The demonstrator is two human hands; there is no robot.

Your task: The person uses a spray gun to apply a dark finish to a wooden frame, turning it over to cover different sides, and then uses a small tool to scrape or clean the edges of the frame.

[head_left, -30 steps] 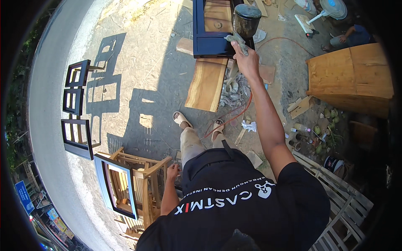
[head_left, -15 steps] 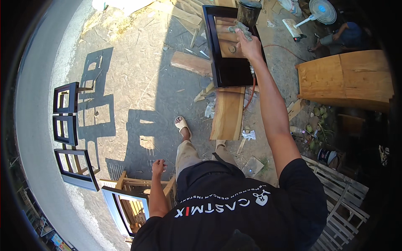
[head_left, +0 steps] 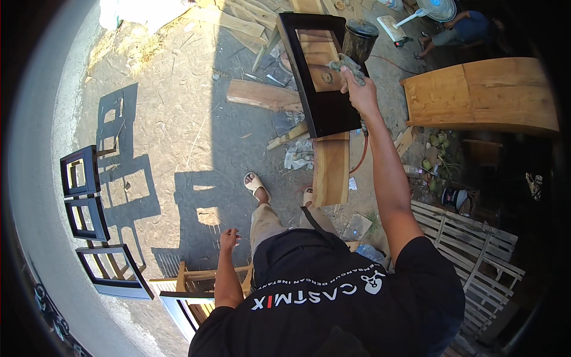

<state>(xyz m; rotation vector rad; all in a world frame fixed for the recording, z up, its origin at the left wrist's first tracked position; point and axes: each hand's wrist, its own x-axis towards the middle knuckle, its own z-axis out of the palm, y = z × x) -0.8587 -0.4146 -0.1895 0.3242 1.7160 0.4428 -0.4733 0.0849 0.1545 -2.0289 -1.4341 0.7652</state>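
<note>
The person's torso hides the ground directly below. The left hand (head_left: pixel 229 239) hangs empty with fingers loosely spread, lower and farther from the wooden stand (head_left: pixel 196 279) than a moment ago. The right hand (head_left: pixel 360 92), fist closed, holds a spray gun (head_left: pixel 352 50) over the black frame (head_left: pixel 318 74) lying on a plank (head_left: pixel 331 169); the frame now sits nearer. Sunlit dirt yard; three black frames (head_left: pixel 89 220) lean far left.

Spray gun (head_left: pixel 351 59) body mostly hidden under right hand (head_left: pixel 361 95); far person (head_left: pixel 467 27) cut by rim.
</note>
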